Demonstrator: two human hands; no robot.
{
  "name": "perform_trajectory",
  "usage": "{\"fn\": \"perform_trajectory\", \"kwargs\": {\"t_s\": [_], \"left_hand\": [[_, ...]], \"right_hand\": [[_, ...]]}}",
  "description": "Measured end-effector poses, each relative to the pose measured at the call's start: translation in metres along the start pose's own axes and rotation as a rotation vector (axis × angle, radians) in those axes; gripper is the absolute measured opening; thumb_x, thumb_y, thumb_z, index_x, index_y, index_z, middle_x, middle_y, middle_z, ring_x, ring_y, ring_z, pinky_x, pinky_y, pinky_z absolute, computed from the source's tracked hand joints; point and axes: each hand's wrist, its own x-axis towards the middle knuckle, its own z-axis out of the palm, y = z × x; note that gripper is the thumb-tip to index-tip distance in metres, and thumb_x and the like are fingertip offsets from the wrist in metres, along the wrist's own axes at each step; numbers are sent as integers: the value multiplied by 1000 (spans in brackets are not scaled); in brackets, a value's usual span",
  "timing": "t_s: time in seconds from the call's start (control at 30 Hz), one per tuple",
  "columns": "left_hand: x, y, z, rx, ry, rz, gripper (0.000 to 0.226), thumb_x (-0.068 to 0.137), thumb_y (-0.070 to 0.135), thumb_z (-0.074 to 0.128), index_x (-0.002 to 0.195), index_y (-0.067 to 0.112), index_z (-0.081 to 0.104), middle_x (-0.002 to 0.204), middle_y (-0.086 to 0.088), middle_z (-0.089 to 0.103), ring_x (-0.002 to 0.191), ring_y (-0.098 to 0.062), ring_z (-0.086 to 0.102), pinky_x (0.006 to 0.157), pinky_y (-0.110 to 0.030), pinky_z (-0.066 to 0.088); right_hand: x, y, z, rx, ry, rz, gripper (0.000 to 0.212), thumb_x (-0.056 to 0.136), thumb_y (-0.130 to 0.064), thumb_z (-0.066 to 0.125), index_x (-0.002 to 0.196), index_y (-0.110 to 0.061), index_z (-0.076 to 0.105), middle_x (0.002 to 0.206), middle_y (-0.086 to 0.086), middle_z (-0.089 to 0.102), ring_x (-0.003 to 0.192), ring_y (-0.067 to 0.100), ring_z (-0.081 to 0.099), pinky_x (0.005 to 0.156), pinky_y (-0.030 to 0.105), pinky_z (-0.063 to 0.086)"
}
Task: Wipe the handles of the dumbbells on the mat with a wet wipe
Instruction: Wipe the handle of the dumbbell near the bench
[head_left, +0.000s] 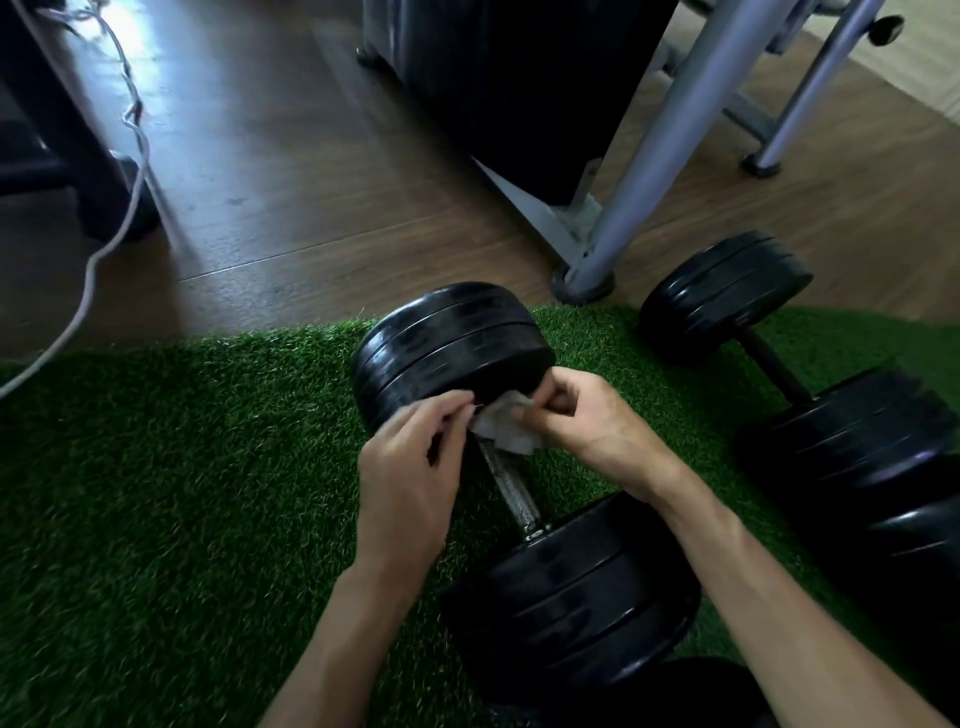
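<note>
Two black dumbbells lie on the green grass mat (156, 493). The near dumbbell (452, 348) has a knurled metal handle (511, 491) running toward me. A crumpled white wet wipe (506, 428) sits at the far end of that handle. My left hand (415, 467) pinches the wipe's left edge. From the right side, my right hand (582, 415) grips the wipe with curled fingers. The second dumbbell (727, 291) lies to the right, its dark handle (774, 369) bare.
Wooden floor (291, 208) lies beyond the mat. A grey metal frame leg (644, 171) stands at the mat's far edge beside a black block. A white cable (104, 249) trails on the left near a dark furniture leg (83, 156).
</note>
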Motion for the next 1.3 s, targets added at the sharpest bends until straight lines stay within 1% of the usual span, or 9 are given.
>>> {"fn": "perform_trajectory", "kwargs": {"t_s": [0.1, 0.27, 0.43, 0.67, 0.87, 1.0, 1.1, 1.17, 1.3], "left_hand": [[-1, -5, -3, 146, 94, 223, 20, 93, 7, 68, 112, 3, 73, 115, -9, 67, 108, -22, 59, 96, -30, 48], [2, -29, 4, 204, -40, 96, 50, 102, 19, 52, 149, 5, 42, 162, -14, 28, 152, -27, 22, 120, -51, 27], [1, -36, 7, 96, -116, 29, 56, 103, 20, 46, 156, 12, 28, 167, -4, 15, 155, -18, 7, 124, -52, 16], [0, -31, 11, 84, -108, 3, 58, 103, 21, 46, 157, 13, 26, 168, -2, 12, 156, -17, 3, 126, -50, 12], [0, -34, 11, 110, -101, 27, 59, 103, 17, 46, 157, 12, 25, 168, -4, 12, 156, -17, 3, 126, -47, 10], [1, -36, 11, 118, -107, 39, 59, 102, 17, 47, 157, 11, 26, 167, -4, 13, 156, -18, 5, 126, -46, 11], [1, -38, 9, 145, -110, 67, 59, 102, 18, 48, 156, 9, 27, 167, -8, 14, 156, -21, 7, 125, -49, 15], [0, -38, 9, 148, -109, 72, 59, 102, 17, 50, 156, 8, 27, 167, -9, 15, 156, -22, 7, 125, -50, 15], [0, -37, 9, 129, -117, 52, 60, 102, 18, 49, 157, 9, 26, 167, -7, 13, 156, -19, 4, 125, -50, 13]], "right_hand": [[12, 12, 1, 30, 177, 160, 23, 85, -21, 79, 71, -20, 60, 77, 16, 75, 76, 30, 74, 70, 57, 62], [31, 4, 18, -229, 234, 176, 8, 80, -12, 76, 75, -17, 74, 81, 12, 76, 77, 30, 74, 73, 48, 63], [33, -8, 36, -191, 167, 110, 6, 79, -7, 73, 78, -12, 76, 82, 14, 76, 80, 33, 73, 77, 52, 60], [13, -35, 42, -756, 34, -195, 18, 91, -4, 56, 92, -7, 74, 85, 17, 73, 81, 38, 70, 63, 37, 53], [11, -34, 42, -995, -53, -425, 20, 94, -2, 54, 92, -14, 70, 87, 11, 74, 81, 35, 73, 65, 40, 58], [8, -20, 31, -676, -90, -421, 12, 97, -23, 59, 98, -19, 70, 89, 6, 76, 84, 26, 74, 73, 42, 58], [4, -12, 12, -339, 45, -261, 11, 96, -27, 69, 95, -17, 74, 82, -5, 76, 75, 9, 73, 75, 38, 58], [7, -7, 6, -326, 121, -203, 11, 95, -26, 70, 92, -15, 71, 80, -6, 75, 72, 6, 72, 72, 35, 57], [18, -4, 14, -291, -77, 58, 10, 99, -27, 62, 98, -17, 61, 87, 3, 73, 79, 15, 67, 80, 44, 56]]}}
